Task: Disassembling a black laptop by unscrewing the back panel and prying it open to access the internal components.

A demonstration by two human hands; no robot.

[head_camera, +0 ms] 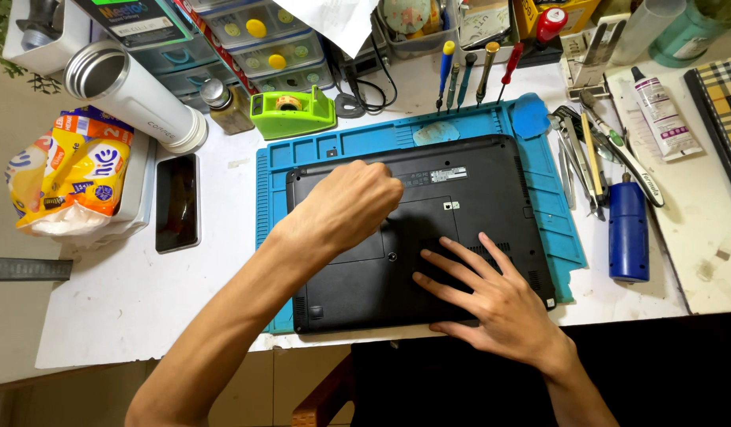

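A black laptop lies upside down on a blue work mat in the middle of the white table. My left hand is curled into a loose fist over the laptop's back left part, fingers tucked at the rear edge; what it grips, if anything, is hidden. My right hand rests flat on the base near the front edge, fingers spread apart and holding nothing.
Right of the mat lie tweezers and pliers, a blue cylindrical tool and a white tube. Screwdrivers stand behind the mat. A green tape dispenser, a white flask, a black phone and a snack bag sit at left.
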